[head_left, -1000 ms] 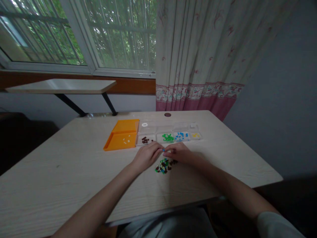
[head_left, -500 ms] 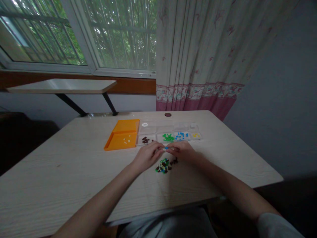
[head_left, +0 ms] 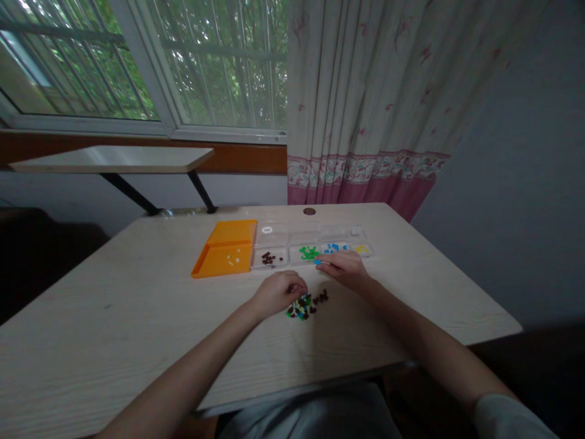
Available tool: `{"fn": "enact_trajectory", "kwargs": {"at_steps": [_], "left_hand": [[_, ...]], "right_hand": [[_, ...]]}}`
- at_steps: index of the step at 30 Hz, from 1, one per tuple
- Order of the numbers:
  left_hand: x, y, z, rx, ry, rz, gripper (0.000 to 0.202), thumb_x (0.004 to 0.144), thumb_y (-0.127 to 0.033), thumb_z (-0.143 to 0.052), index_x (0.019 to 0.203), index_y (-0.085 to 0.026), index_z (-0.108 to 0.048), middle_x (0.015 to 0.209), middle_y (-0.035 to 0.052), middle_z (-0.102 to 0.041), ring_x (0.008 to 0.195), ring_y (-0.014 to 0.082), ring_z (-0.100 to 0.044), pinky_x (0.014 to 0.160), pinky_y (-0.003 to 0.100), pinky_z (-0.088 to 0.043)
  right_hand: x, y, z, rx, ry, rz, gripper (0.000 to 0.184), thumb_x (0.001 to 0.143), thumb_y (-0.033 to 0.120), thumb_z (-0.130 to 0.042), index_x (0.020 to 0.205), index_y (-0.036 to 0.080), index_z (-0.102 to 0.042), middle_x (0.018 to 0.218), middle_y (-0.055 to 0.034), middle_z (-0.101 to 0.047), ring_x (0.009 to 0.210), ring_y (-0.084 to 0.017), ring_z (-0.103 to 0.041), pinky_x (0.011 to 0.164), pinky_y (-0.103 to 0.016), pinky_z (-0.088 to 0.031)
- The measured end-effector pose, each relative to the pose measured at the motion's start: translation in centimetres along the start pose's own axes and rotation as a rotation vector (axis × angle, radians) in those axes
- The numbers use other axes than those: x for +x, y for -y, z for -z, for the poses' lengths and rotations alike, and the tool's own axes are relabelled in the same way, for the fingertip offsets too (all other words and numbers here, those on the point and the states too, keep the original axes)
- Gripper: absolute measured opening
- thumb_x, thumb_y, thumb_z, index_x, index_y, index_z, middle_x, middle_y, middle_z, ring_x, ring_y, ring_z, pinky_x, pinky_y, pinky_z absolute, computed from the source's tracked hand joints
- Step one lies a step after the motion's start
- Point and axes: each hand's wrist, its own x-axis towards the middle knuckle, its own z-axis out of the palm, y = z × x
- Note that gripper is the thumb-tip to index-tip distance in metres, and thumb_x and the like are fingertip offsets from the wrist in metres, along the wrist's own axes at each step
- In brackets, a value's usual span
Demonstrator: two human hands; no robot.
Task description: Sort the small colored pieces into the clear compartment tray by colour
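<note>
A small blue building brick (head_left: pixel 317 261) is pinched in the fingertips of my right hand (head_left: pixel 346 268), just in front of the clear trays. My left hand (head_left: pixel 278 292) is lower, at the upper left edge of a mixed pile of small bricks (head_left: pixel 300 308). Its fingers are curled together; what lies in them, if anything, I cannot make out. Brown, green, white and blue pieces make up the pile, with several brown bricks (head_left: pixel 322 297) on its right side. Green pieces (head_left: pixel 309 252) and blue pieces (head_left: pixel 333 248) sit in tray compartments beyond my right hand.
Brown pieces (head_left: pixel 269 258) occupy another clear compartment, and yellow pieces (head_left: pixel 362 249) the rightmost one. White pieces lie in an open orange case (head_left: pixel 222 268) at the left. A raised shelf (head_left: pixel 119 160) stands at the back left of the table (head_left: pixel 150 329).
My hands have come apart. The right one has moved slightly up toward the trays with the blue brick, while the left has dropped down to the pile.
</note>
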Motion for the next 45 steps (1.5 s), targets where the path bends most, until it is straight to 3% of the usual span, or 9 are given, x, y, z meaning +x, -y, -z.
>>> {"fn": "enact_trajectory", "kwargs": {"at_steps": [6,9,14,18,22,27,35,41,45], "left_hand": [[-0.1,0.4,0.1,0.015,-0.004,-0.008,0.017,0.077,-0.018,-0.050,0.082,-0.019,-0.066,0.074,0.0019,-0.062,0.069,0.0124,-0.056,0.064,0.020,-0.041],[-0.3,0.5,0.3,0.039,-0.010,-0.006,0.017,0.079,-0.018,-0.048,0.080,-0.018,-0.065,0.076,0.0025,-0.063,0.071,0.0128,-0.057,0.065,0.021,-0.041],[-0.6,0.3,0.8,0.077,-0.006,-0.011,0.018,0.080,-0.019,-0.046,0.079,-0.017,-0.064,0.079,0.0037,-0.063,0.074,0.0136,-0.057,0.066,0.021,-0.042],[-0.7,0.4,0.9,0.081,-0.006,-0.035,0.018,0.081,-0.020,-0.046,0.081,-0.018,-0.064,0.080,0.0040,-0.063,0.076,0.0139,-0.058,0.069,0.022,-0.043],[-0.7,0.6,0.9,0.089,-0.004,-0.051,0.019,0.081,-0.020,-0.046,0.084,-0.019,-0.064,0.081,0.0038,-0.063,0.076,0.0137,-0.057,0.069,0.022,-0.043],[-0.8,0.5,0.9,0.092,-0.013,-0.057,0.018,0.081,-0.021,-0.047,0.084,-0.019,-0.065,0.080,0.0031,-0.063,0.073,0.0130,-0.057,0.066,0.021,-0.042],[-0.7,0.3,0.8,0.143,-0.024,-0.061,0.017,0.083,-0.021,-0.045,0.084,-0.018,-0.062,0.082,0.0035,-0.062,0.077,0.0135,-0.057,0.069,0.022,-0.043],[-0.6,-0.1,1.0,0.093,-0.172,-0.055,0.018,0.085,-0.024,-0.044,0.087,-0.018,-0.061,0.086,0.0048,-0.061,0.081,0.0143,-0.057,0.070,0.023,-0.043],[-0.5,-0.3,1.0,0.074,-0.202,-0.064,0.019,0.086,-0.026,-0.044,0.087,-0.018,-0.061,0.084,0.0048,-0.061,0.078,0.0140,-0.056,0.068,0.023,-0.043]], "right_hand": [[0.2,-0.8,0.7,-0.005,-0.011,0.002,0.033,0.085,0.045,-0.047,0.087,0.022,-0.071,0.073,-0.0028,-0.071,0.063,-0.012,-0.063,0.065,-0.022,-0.045],[0.1,-2.2,1.2,0.004,0.013,-0.018,0.032,0.086,0.042,-0.046,0.091,0.021,-0.069,0.081,-0.0040,-0.071,0.070,-0.013,-0.064,0.069,-0.022,-0.045],[-0.2,-5.1,2.0,-0.034,0.127,-0.193,0.028,0.084,0.038,-0.049,0.096,0.021,-0.067,0.090,-0.0044,-0.069,0.076,-0.015,-0.062,0.069,-0.024,-0.045],[-0.4,-6.6,2.1,-0.100,0.243,-0.343,0.029,0.083,0.041,-0.049,0.096,0.023,-0.067,0.076,-0.0032,-0.069,0.066,-0.015,-0.060,0.059,-0.023,-0.041],[-0.5,-6.9,2.3,-0.120,0.270,-0.387,0.033,0.083,0.046,-0.047,0.098,0.024,-0.066,0.064,-0.0014,-0.064,0.056,-0.013,-0.056,0.053,-0.022,-0.036],[-0.3,-5.7,2.2,-0.095,0.230,-0.355,0.032,0.085,0.042,-0.044,0.093,0.023,-0.067,0.064,-0.0012,-0.064,0.056,-0.012,-0.055,0.053,-0.021,-0.034],[-0.3,-0.7,-0.4,0.011,0.413,-0.072,0.022,0.084,0.032,-0.047,0.091,0.025,-0.067,0.076,-0.0001,-0.069,0.065,-0.012,-0.059,0.058,-0.020,-0.037],[-0.9,1.1,-1.6,0.039,0.307,0.046,0.022,0.081,0.037,-0.053,0.093,0.024,-0.067,0.067,-0.0008,-0.069,0.059,-0.011,-0.060,0.058,-0.020,-0.038],[-1.0,1.4,-1.9,0.046,0.263,0.048,0.024,0.082,0.040,-0.052,0.093,0.025,-0.067,0.068,-0.0012,-0.069,0.058,-0.011,-0.061,0.059,-0.020,-0.039]]}}
